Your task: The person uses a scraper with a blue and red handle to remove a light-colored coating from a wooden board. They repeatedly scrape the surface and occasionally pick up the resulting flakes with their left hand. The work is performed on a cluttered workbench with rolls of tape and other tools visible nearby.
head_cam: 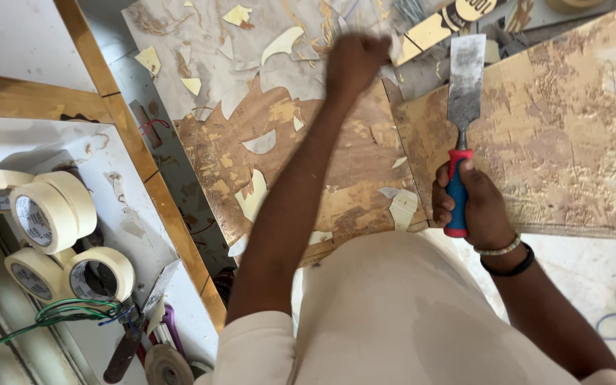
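Right hand [475, 207] fisted round chisel [463, 107], left hand [354, 60] pinching film

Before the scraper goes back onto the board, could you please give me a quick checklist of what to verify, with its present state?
1. Right hand wrapped firmly round the red and blue handle of the scraper: ok.
2. Blade held up off the board, tip pointing away from the body: ok.
3. Left hand away from the blade: ok, it is closed over the far panel.
4. What the left hand grips: cannot tell.
5. Loose peeled flakes lying on the panel: not ok.
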